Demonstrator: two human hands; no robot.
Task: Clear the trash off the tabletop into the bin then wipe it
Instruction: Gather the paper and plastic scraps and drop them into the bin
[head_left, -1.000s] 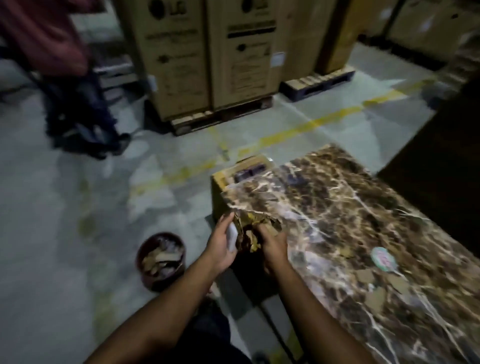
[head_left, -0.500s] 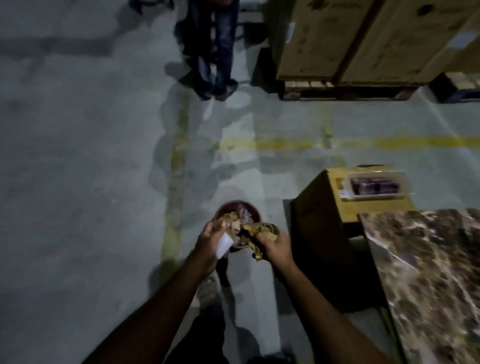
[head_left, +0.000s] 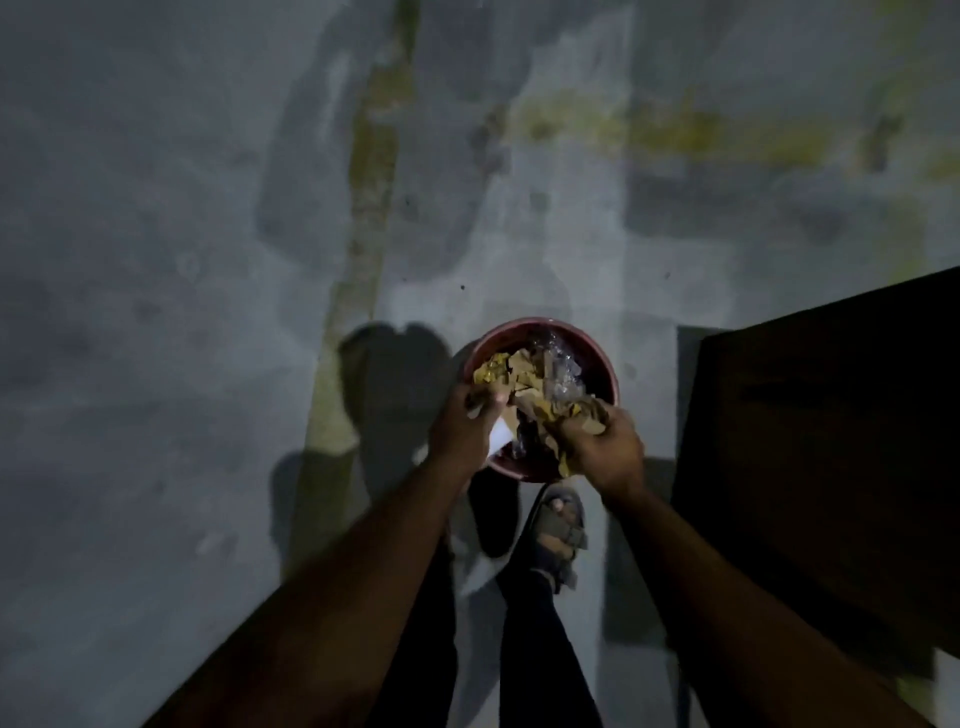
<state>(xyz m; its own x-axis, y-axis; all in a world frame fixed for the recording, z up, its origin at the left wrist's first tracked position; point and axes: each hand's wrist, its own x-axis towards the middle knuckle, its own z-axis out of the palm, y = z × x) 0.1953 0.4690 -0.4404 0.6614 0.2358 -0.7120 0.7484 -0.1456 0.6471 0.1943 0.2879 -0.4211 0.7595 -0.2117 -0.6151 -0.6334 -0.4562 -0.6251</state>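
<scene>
Centrally, just below mid-frame, I have the trash (head_left: 524, 410) bunched over the red bin (head_left: 610, 384), which stands on the floor (head_left: 156, 260). My left hand (head_left: 462, 431) curls round brown scraps and a white piece (head_left: 500, 435); my right hand (head_left: 605, 447) clutches crumpled paper. Risk: the bin looks heaped, so released scraps may slide over the rim near my sandalled foot (head_left: 558, 525).

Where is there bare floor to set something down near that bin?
Bare concrete lies left of the red bin, past its shadow, and beyond its far rim. Crowded: both hands over the scraps, sandalled foot below, dark table right.
</scene>
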